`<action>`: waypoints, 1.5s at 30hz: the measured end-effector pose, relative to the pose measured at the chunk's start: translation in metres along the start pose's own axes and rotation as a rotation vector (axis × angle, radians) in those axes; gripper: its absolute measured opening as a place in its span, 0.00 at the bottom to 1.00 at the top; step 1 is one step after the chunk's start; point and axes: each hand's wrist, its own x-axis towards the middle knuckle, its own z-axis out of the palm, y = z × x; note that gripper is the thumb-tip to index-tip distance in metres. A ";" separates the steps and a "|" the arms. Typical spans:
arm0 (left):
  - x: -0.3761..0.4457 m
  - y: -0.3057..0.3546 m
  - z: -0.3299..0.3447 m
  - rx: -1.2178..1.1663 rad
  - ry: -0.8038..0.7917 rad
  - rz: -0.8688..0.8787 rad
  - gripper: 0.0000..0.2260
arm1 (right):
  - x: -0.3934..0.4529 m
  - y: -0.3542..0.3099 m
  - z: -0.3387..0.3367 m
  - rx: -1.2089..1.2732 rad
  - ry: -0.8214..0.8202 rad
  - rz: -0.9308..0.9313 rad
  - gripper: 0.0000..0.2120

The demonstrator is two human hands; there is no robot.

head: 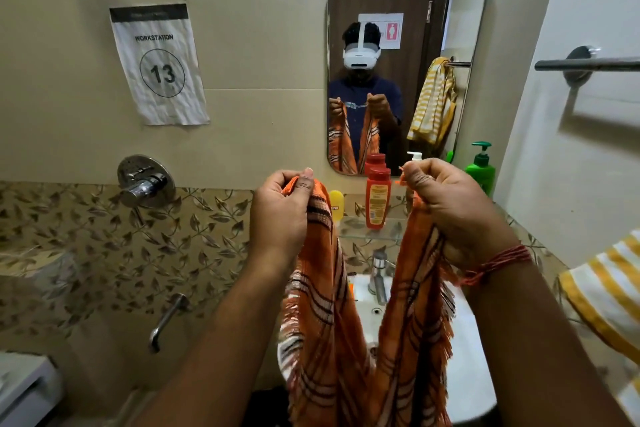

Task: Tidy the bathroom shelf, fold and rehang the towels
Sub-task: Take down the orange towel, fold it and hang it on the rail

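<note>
Beige tiled wall [263, 55], smooth, with a leaf-patterned band along its lower part. Rounded rectangular mirror [408, 10] above the shelf, reflecting a person in a white headset holding up the cloth.

Orange towel [322, 340]: thin woven cloth with dark and white stripes and frayed fringe along its edges, held up by two corners in front of the mirror, long axis vertical, top edge slack between the hands, both sides hanging down in front of the white basin [467, 367]. Left hand [280, 208] closed, pinching one gathered top corner between thumb and fingers. Right hand [446, 204] closed, pinching the other corner, red thread band at the wrist.

Yellow-and-white striped towel [606, 295], thicker, at the right edge of view. Crumpled paper sign [159, 62] reading "WORKSTATION 13", taped left of the mirror. Straight metal towel bar [588, 64] on the right wall, bare. Glass shelf [367, 234] under the mirror's bottom edge: red bottle [377, 201] upright near the middle, green pump bottle [481, 170] toward the right end, small yellow bottle [336, 204] toward the left end. Round chrome mixer knob [145, 180] on the wall at left, chrome spout [169, 319] below it, chrome basin tap [379, 274] under the shelf.
</note>
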 end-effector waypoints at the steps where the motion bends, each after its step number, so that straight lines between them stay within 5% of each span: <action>1: -0.001 -0.002 0.001 -0.006 -0.006 -0.015 0.08 | 0.000 0.000 -0.001 0.112 -0.002 0.032 0.09; 8: -0.010 -0.003 0.012 0.031 -0.069 0.063 0.06 | -0.004 0.003 0.005 0.235 0.024 0.007 0.06; 15: -0.021 -0.001 0.019 0.103 -0.146 0.204 0.03 | -0.009 0.008 0.028 -0.346 0.214 -0.301 0.05; 21: -0.018 -0.002 0.015 0.039 -0.148 0.195 0.03 | -0.020 0.004 0.042 -0.444 -0.043 -0.310 0.13; 28: -0.022 -0.002 0.011 -0.199 -0.220 0.082 0.07 | -0.032 0.005 0.055 -0.755 -0.081 -0.418 0.25; 40: -0.024 -0.004 0.010 -0.279 -0.294 0.071 0.13 | -0.013 0.013 0.045 -0.609 0.064 -0.605 0.17; 45: -0.024 -0.005 0.011 -0.266 -0.346 0.057 0.12 | 0.001 0.007 0.028 -0.590 -0.111 -0.453 0.04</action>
